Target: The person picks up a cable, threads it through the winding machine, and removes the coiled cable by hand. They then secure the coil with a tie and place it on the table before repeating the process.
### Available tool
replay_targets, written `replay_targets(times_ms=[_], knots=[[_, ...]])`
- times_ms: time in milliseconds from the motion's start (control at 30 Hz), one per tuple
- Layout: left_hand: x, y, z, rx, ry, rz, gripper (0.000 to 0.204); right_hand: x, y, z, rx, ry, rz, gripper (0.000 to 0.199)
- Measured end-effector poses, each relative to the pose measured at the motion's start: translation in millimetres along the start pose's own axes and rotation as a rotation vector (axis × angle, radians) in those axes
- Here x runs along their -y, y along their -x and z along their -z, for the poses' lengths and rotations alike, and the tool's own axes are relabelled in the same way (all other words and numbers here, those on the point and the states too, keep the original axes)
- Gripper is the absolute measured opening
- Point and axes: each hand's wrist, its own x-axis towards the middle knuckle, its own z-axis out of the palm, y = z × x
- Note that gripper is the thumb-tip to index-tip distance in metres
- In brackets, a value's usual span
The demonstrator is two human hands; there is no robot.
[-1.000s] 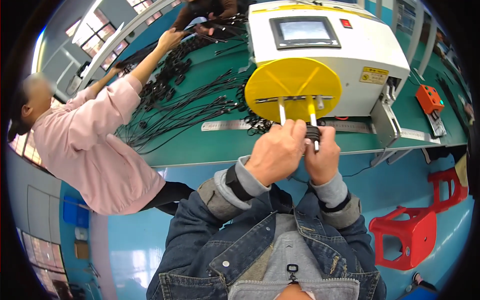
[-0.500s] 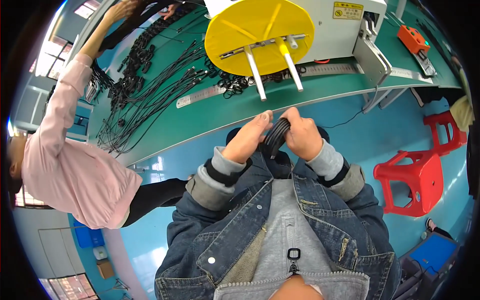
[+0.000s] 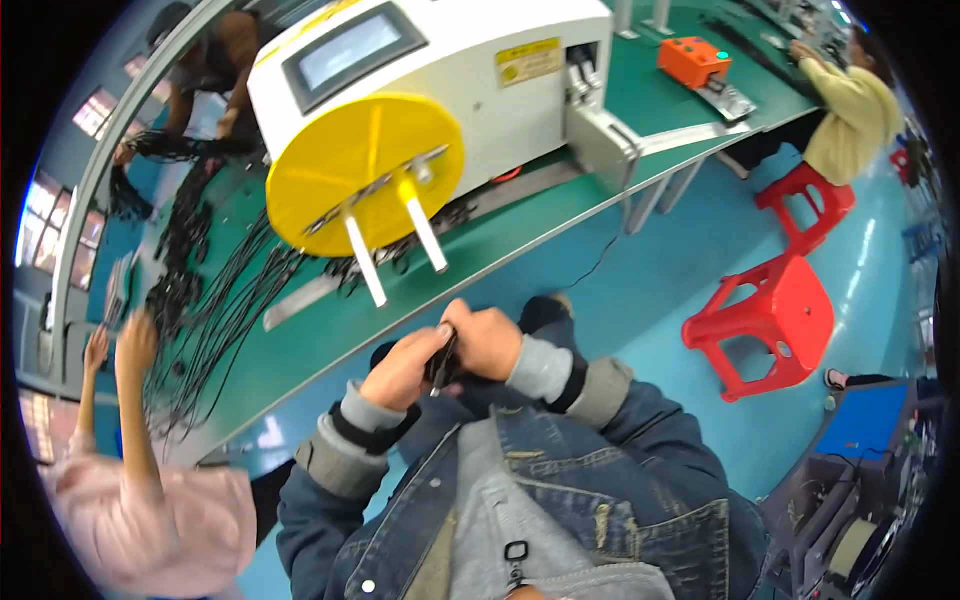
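A small coil of black cable [image 3: 441, 372] is pinched between my two hands in front of my body, just off the near edge of the green table. My left hand [image 3: 398, 372] grips its left side, thumb on top. On the other side my right hand [image 3: 485, 343] is closed round it, knuckles up. Much of the coil is hidden by the fingers, and a cable end pokes out below. Beyond my hands stands a white winding machine [image 3: 530, 115] with a yellow disc [image 3: 325, 165]. Two bare metal pins [image 3: 364, 262] stick out from the disc toward me.
Loose black cables [image 3: 235, 315] and a steel ruler [image 3: 298, 304] lie on the green table [image 3: 270, 375]. An orange control box [image 3: 692, 62] sits farther right. Red stools [image 3: 790, 320] stand at the right. A co-worker in pink [image 3: 150, 520] is at the left, another in yellow [image 3: 850, 115] far right.
My view has turned right, so the machine and my hands appear farther left. My hands have closed more tightly round the coil. The pink-sleeved co-worker's arm is lower in view.
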Motion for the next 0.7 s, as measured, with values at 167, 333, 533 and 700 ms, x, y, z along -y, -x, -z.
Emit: replay_targets(times_ms=[167, 333, 533, 700], knots=[[2, -15, 11, 0.3, -0.32, 0.066, 0.035, 3, 6, 9, 0.022, 0.037, 0.048, 0.024], [0, -7, 12, 0.271, -0.927, 0.05, 0.036, 4, 11, 6, 0.262, 0.257, 0.124, 0.02], [21, -24, 50, 0.415, -0.75, -0.094, 0.031, 5, 8, -4, 0.185, 0.096, 0.123, 0.02], [47, -23, 77, 0.467, -0.568, -0.124, 0.029, 9, 13, -35, 0.109, -0.208, 0.095, 0.02]])
